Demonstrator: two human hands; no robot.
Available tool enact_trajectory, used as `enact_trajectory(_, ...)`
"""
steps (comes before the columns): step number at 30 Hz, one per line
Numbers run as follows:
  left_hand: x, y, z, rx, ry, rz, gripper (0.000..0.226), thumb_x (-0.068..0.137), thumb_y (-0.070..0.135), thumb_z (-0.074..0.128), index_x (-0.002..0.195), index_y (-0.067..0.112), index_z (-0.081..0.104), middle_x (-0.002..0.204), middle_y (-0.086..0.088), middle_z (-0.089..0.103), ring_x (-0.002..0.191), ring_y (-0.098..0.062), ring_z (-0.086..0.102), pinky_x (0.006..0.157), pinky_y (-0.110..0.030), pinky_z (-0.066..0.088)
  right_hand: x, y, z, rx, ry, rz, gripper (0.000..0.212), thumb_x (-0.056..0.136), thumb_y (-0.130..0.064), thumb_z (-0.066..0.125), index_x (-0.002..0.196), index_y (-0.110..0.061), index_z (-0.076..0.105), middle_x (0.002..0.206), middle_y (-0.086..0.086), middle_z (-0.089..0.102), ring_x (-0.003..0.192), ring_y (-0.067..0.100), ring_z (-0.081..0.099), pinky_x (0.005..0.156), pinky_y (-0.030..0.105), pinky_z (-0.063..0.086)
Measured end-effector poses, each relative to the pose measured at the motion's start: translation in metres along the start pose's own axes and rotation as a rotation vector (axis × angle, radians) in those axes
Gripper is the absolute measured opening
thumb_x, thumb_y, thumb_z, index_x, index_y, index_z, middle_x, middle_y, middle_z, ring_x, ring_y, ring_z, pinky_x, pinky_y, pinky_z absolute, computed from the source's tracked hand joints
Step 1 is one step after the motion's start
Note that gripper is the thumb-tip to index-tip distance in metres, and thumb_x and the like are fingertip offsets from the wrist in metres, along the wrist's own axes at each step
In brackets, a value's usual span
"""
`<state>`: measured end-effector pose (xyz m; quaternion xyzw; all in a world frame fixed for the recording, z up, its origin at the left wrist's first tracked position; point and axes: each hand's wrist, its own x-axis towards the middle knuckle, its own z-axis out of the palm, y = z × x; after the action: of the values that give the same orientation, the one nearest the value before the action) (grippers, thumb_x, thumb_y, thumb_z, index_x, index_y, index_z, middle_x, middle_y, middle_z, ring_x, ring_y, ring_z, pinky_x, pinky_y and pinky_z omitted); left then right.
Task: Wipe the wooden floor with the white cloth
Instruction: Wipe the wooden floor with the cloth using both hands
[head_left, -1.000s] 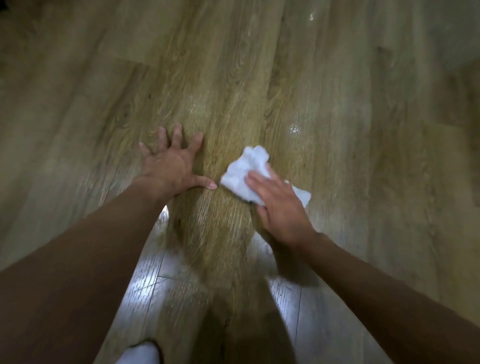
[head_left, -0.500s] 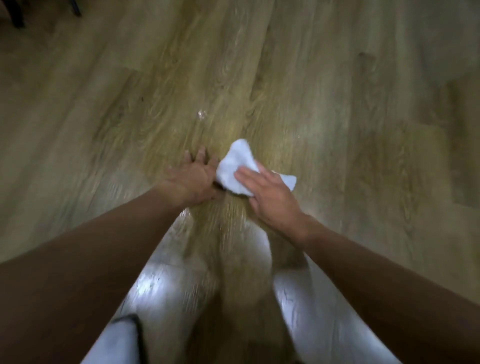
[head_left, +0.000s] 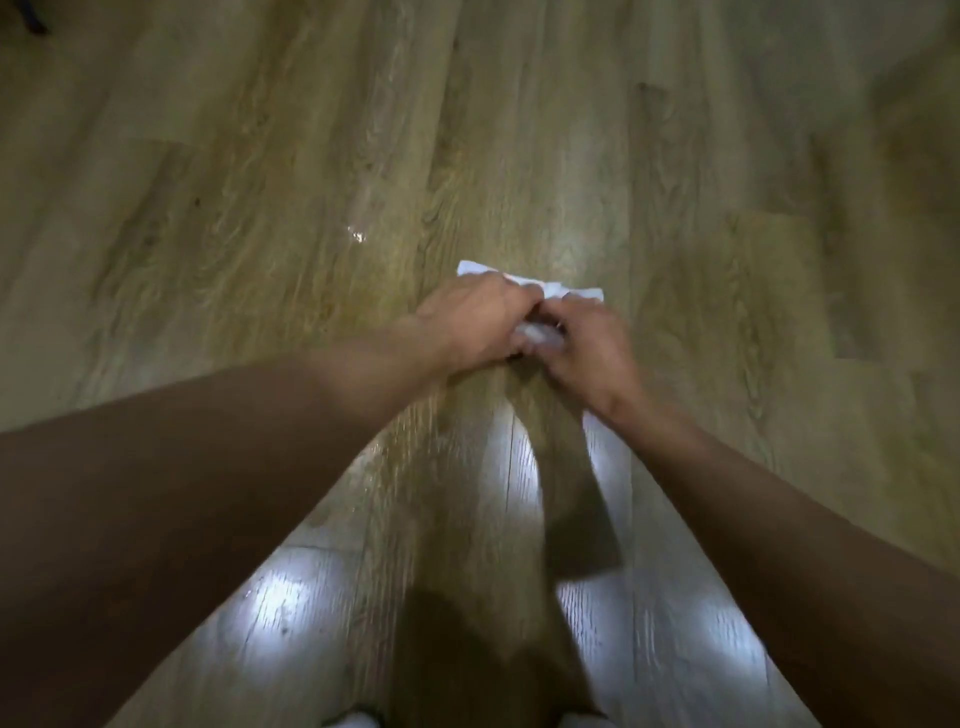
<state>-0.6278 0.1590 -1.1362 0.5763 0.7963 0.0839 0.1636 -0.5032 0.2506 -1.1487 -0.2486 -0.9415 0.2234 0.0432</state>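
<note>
Just beyond the white cloth (head_left: 584, 294) lies a shiny spot (head_left: 356, 235).

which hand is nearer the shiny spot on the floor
Left. The left hand is down-right of the shiny spot; the right hand lies farther right, past the left.

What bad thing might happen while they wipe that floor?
The left hand and right hand bunch the white cloth small, so it may cover little each stroke. The wet glint on the wooden floor sits apart from the cloth, farther out, and might get missed.
</note>
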Motion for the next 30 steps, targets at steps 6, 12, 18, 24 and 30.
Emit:
enact_trajectory(6,0.018,0.006,-0.060,-0.793,0.240,-0.229,0.018,0.083,0.030,0.071,0.085,0.012,0.067,0.069,0.005,0.060,0.064,-0.005,0.054,0.056,-0.019,0.041,0.033,0.000,-0.078,0.967,-0.063,0.272,0.014,0.079,-0.007,0.074,0.088,-0.013,0.065,0.082,0.005,0.067,0.072,0.010,0.065,0.070,0.025,0.055)
enact_trajectory(12,0.017,0.000,-0.050,-0.934,-0.040,-0.423,0.027,0.087,0.024,0.069,0.110,0.012,0.067,0.102,-0.006,0.071,0.092,-0.020,0.069,0.087,-0.037,0.056,0.047,0.032,-0.067,0.641,-0.087,0.484,0.013,0.088,-0.011,0.064,0.100,-0.014,0.065,0.095,0.004,0.066,0.089,0.018,0.061,0.074,0.029,0.048)
enact_trajectory(18,0.006,-0.003,-0.001,-0.505,-0.138,-0.556,0.048,0.084,0.016,0.071,0.128,0.009,0.054,0.128,-0.009,0.057,0.115,-0.025,0.055,0.087,-0.030,0.044,0.014,0.024,0.000,-0.018,-0.159,0.239,0.048,0.074,-0.059,0.066,0.109,-0.026,0.061,0.108,0.000,0.059,0.102,0.018,0.056,0.081,0.031,0.036)
enact_trajectory(24,0.013,-0.014,0.001,-0.583,-0.082,-0.531,0.018,0.082,0.022,0.074,0.085,0.006,0.066,0.078,-0.006,0.058,0.078,-0.020,0.056,0.065,-0.027,0.040,0.012,0.026,-0.002,-0.064,-0.066,0.130,0.025,0.086,-0.043,0.061,0.103,-0.024,0.063,0.106,0.005,0.059,0.098,0.022,0.056,0.080,0.036,0.042)
enact_trajectory(30,0.010,-0.033,-0.018,-1.241,0.152,-0.636,0.025,0.087,0.022,0.069,0.107,0.007,0.068,0.095,-0.010,0.071,0.084,-0.020,0.067,0.067,-0.028,0.053,0.016,0.030,-0.034,0.899,0.118,0.519,0.023,0.095,-0.024,0.055,0.073,-0.016,0.053,0.077,0.007,0.057,0.071,0.021,0.056,0.060,0.037,0.052)
